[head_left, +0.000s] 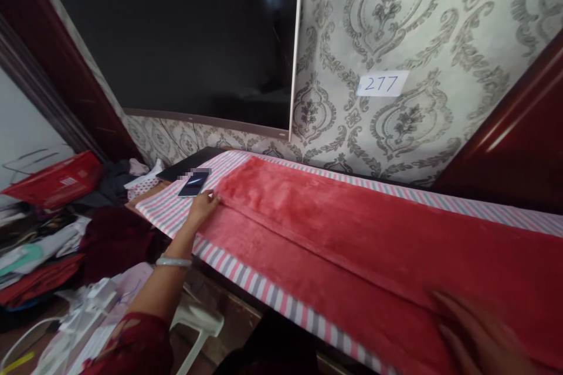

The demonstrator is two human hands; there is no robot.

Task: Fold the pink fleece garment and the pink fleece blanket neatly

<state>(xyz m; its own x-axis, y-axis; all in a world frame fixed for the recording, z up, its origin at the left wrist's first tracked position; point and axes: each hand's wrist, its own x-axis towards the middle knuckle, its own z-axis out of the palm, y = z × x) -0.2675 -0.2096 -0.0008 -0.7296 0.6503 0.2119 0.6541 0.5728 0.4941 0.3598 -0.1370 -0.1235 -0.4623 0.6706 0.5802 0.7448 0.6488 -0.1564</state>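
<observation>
- The long red plush fabric [352, 228], soft and fleecy, lies spread along the surface from about 10 o'clock to 4 o'clock, on top of a pink, white and grey striped cloth [171, 211] that shows along its edges.
- A fold runs lengthwise through the red fabric, so the far half seems to be laid over the near half; judged from that, one lengthwise fold is made and the ends are being squared, while any folding across its length is not yet done.
- The left hand [203, 206] reaches out to 10 o'clock and rests on the fabric's far-left corner, fingers flat and spread, pressing rather than pinching; a silver bangle [174, 262] sits on that wrist.
- The right hand [479, 337] is at 4 o'clock, low in view and blurred, lying on or just above the fabric; whether its grip is apart or closed I cannot tell.
- A dark phone [193, 184] lies on the striped cloth just beyond the left hand.
- A red plastic basket [55, 180] stands at 9 o'clock; what is inside cannot be seen from here, and loose clothes [39, 258] are heaped beside and below it.
- A white plastic stool [197, 321] stands at 7 o'clock under the surface edge.
- On the patterned wallpaper at 1 o'clock is a white label [382, 83] reading 277, beside a large dark screen [189, 35].
</observation>
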